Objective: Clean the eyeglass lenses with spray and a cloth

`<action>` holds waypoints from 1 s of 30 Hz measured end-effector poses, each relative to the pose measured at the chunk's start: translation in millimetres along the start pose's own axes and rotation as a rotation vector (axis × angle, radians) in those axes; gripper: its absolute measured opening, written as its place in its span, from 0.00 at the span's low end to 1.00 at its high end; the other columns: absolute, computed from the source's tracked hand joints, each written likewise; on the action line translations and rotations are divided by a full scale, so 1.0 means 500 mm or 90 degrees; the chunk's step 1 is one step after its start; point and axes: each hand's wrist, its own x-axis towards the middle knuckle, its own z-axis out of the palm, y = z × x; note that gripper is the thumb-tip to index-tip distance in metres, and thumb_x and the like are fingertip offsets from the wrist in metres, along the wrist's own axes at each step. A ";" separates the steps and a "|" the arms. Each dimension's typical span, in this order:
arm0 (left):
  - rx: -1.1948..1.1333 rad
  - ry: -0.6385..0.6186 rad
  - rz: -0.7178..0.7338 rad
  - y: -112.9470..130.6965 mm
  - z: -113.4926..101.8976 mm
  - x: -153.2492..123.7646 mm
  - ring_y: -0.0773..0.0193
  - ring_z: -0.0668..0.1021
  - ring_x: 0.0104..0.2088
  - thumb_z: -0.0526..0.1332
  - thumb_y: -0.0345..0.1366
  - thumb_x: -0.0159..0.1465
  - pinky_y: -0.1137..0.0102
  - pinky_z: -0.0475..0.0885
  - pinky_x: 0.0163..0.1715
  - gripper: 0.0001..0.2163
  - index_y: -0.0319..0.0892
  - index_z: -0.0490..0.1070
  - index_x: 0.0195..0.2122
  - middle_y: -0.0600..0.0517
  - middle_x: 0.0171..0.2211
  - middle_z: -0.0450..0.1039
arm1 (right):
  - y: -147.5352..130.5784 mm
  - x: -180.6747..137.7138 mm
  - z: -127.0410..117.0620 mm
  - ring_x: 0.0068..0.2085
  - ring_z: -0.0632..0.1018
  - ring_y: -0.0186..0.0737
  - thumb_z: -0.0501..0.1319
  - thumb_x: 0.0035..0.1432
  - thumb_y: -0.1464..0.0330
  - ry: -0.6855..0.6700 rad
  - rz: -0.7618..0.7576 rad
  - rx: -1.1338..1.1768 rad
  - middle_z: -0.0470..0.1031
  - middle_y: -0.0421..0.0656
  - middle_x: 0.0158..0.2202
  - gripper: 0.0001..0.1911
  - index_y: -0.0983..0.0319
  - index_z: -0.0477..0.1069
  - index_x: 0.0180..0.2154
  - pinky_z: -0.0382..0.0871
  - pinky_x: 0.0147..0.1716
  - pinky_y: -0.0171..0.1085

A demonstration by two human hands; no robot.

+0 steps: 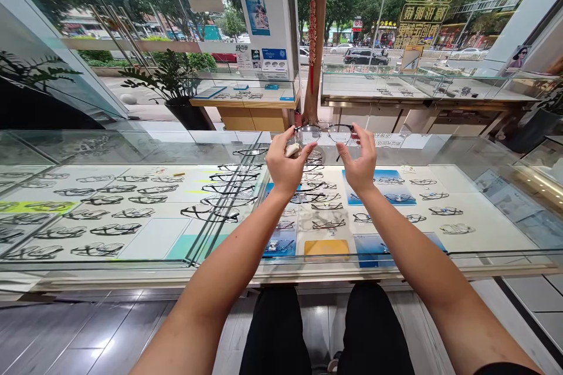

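Both my hands hold up one pair of eyeglasses point(324, 129) above the glass counter. The frame has a dark upper rim and clear round lenses with small print on them. My left hand point(285, 165) pinches the left end of the frame, and a small whitish thing point(292, 150) shows against its fingers; whether it is gripped I cannot tell. On the other end, the fingers of my right hand point(359, 158) are closed round the hinge side. A dark temple tip hangs by the right thumb.
Beneath my hands lies a glass display counter point(492, 211) with rows of eyeglasses inside, some on blue cards point(398, 184). A yellow-brown card point(326, 248) is near its front edge. Beyond stand more showcases point(422, 91), a potted plant point(173, 85) and a brown post point(313, 70).
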 end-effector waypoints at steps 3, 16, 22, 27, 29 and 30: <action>0.014 0.010 0.016 -0.001 0.000 0.001 0.52 0.84 0.49 0.75 0.63 0.64 0.57 0.80 0.49 0.30 0.47 0.81 0.58 0.43 0.48 0.83 | -0.001 0.000 0.001 0.55 0.81 0.55 0.59 0.76 0.42 -0.007 0.013 0.001 0.78 0.52 0.60 0.34 0.52 0.67 0.72 0.80 0.58 0.62; 0.043 0.030 0.070 -0.005 0.000 0.003 0.52 0.83 0.49 0.74 0.61 0.65 0.57 0.80 0.50 0.30 0.47 0.80 0.60 0.43 0.48 0.82 | 0.006 -0.003 0.008 0.56 0.82 0.55 0.58 0.75 0.39 -0.028 0.043 0.030 0.79 0.52 0.58 0.35 0.53 0.70 0.70 0.82 0.56 0.61; 0.043 0.013 0.053 -0.004 -0.001 0.004 0.52 0.83 0.50 0.74 0.62 0.65 0.56 0.80 0.52 0.30 0.48 0.80 0.60 0.43 0.49 0.83 | 0.005 -0.003 0.008 0.56 0.82 0.55 0.60 0.74 0.40 -0.016 0.045 0.040 0.79 0.51 0.58 0.34 0.52 0.71 0.69 0.81 0.57 0.61; 0.030 -0.003 0.050 -0.003 -0.002 0.004 0.51 0.84 0.52 0.73 0.62 0.66 0.56 0.80 0.54 0.31 0.47 0.80 0.61 0.42 0.52 0.82 | 0.006 -0.003 0.006 0.56 0.82 0.54 0.60 0.75 0.41 -0.018 0.035 0.034 0.79 0.52 0.59 0.34 0.52 0.70 0.70 0.82 0.56 0.60; 0.038 0.007 0.055 -0.003 -0.002 0.004 0.51 0.84 0.52 0.73 0.63 0.66 0.56 0.80 0.54 0.31 0.47 0.80 0.61 0.42 0.51 0.83 | 0.005 -0.002 0.005 0.57 0.82 0.54 0.59 0.75 0.40 -0.024 0.036 0.026 0.79 0.52 0.59 0.35 0.52 0.69 0.71 0.82 0.56 0.60; 0.042 0.011 0.057 -0.002 -0.001 0.004 0.51 0.84 0.52 0.72 0.63 0.66 0.56 0.81 0.53 0.31 0.47 0.80 0.61 0.42 0.51 0.83 | 0.004 -0.002 0.005 0.57 0.82 0.54 0.59 0.75 0.40 -0.024 0.037 0.025 0.79 0.52 0.59 0.35 0.53 0.69 0.71 0.82 0.56 0.60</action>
